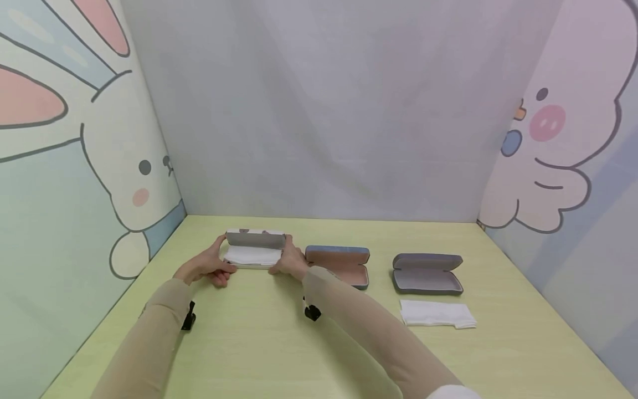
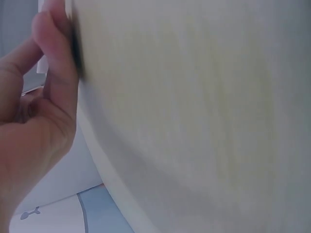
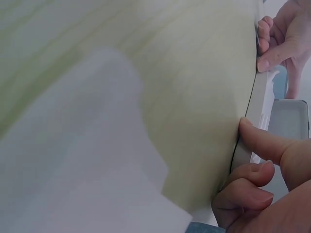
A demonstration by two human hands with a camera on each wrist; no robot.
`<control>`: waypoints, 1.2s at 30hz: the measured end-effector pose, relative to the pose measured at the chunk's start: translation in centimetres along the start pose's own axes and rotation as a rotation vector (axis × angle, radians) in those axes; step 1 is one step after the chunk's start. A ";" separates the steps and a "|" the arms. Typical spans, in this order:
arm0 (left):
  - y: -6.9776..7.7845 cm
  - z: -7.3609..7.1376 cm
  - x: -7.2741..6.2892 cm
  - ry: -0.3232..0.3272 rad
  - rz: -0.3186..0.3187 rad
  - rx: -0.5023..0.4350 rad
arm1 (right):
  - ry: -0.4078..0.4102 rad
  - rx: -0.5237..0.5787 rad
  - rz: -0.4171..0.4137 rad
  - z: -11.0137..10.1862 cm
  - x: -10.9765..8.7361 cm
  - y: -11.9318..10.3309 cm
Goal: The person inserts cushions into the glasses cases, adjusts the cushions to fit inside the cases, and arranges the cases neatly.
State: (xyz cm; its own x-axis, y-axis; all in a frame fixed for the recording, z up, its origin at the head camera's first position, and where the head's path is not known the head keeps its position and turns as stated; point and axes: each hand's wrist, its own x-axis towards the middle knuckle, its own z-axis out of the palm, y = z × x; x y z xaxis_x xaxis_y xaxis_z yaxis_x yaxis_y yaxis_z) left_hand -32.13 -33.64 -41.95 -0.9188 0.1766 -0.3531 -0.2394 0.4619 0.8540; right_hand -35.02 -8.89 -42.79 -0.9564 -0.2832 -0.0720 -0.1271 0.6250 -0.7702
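A white glasses case (image 1: 256, 240) with a grey lining stands with its lid up at the back left of the table. Inside it lies a folded white cloth (image 1: 253, 255). My left hand (image 1: 211, 263) holds the case's left end, thumb at the front edge and a finger reaching up beside the lid. At the other end, my right hand (image 1: 291, 259) grips the right side in much the same way. The right wrist view shows both thumbs pressed on the front wall (image 3: 257, 104) of the case. In the left wrist view, the left hand (image 2: 43, 107) hides most of the case.
Just right of my right hand sits an open blue glasses case (image 1: 344, 271) with a pinkish lining, partly behind that hand. Farther right is an open grey-purple case (image 1: 427, 280), with another folded white cloth (image 1: 437, 314) in front of it. Printed walls enclose the table (image 1: 249, 343).
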 end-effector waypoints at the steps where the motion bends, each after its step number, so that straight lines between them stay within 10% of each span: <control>1: 0.0 0.0 0.0 0.000 -0.004 0.000 | -0.004 0.006 -0.001 0.0 0.0 0.0; 36: 0.0 0.1 0.0 0.009 0.033 -0.011 | -0.073 0.121 0.033 -0.2 -0.1 -0.1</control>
State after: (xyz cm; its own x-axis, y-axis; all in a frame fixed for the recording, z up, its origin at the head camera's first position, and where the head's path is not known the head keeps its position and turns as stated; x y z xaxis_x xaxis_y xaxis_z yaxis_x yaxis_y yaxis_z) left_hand -32.06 -33.60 -41.97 -0.9289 0.1837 -0.3217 -0.2129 0.4460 0.8693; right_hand -35.01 -8.74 -42.57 -0.9372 -0.3188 -0.1416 -0.0587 0.5443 -0.8369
